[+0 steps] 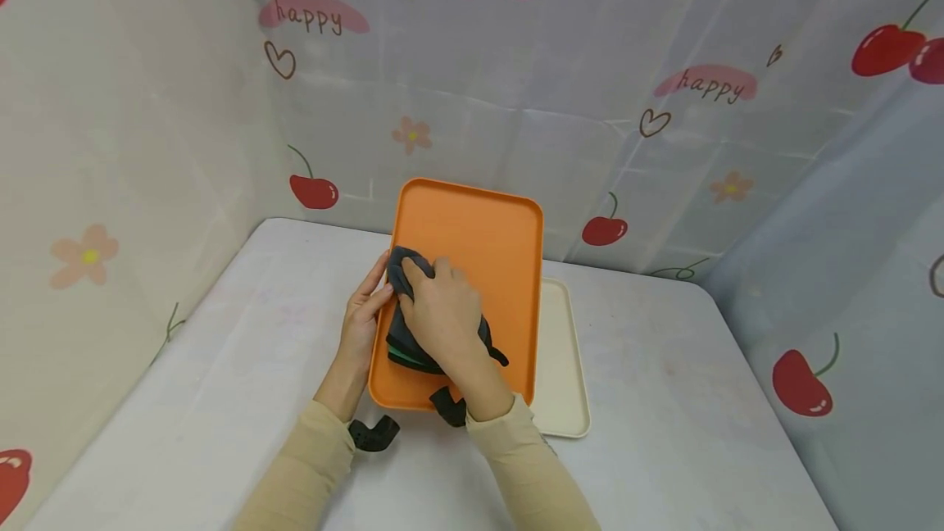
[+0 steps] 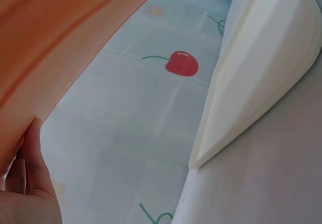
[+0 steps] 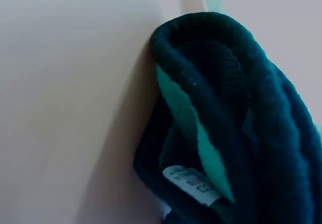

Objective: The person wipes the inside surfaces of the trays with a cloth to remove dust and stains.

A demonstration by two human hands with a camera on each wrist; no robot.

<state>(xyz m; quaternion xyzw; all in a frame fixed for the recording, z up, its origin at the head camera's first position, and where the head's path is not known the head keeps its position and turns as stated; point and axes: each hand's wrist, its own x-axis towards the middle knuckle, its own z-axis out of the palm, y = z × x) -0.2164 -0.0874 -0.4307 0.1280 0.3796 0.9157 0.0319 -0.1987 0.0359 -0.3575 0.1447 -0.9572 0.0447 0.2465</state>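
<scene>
My left hand [image 1: 363, 319] grips the left edge of an orange tray [image 1: 490, 248], which is raised with its inner face towards me. In the left wrist view, the thumb and fingers of that hand [image 2: 31, 183] pinch the tray's rim [image 2: 65, 78]. Against the left half of the tray, my right hand [image 1: 446, 310] holds a folded dark grey cloth [image 1: 413, 334] with a green layer showing at its lower edge. The right wrist view shows the bunched cloth [image 3: 271, 133] with a small white label [image 3: 191, 184]; the right hand is out of sight there.
A cream tray [image 1: 564, 359] lies on the white table [image 1: 656, 400], partly covered by the orange tray in the head view. Curtains [image 1: 472, 97] printed with cherries stand behind and at both sides. Black wrist mounts [image 1: 374, 434] sit by both cuffs.
</scene>
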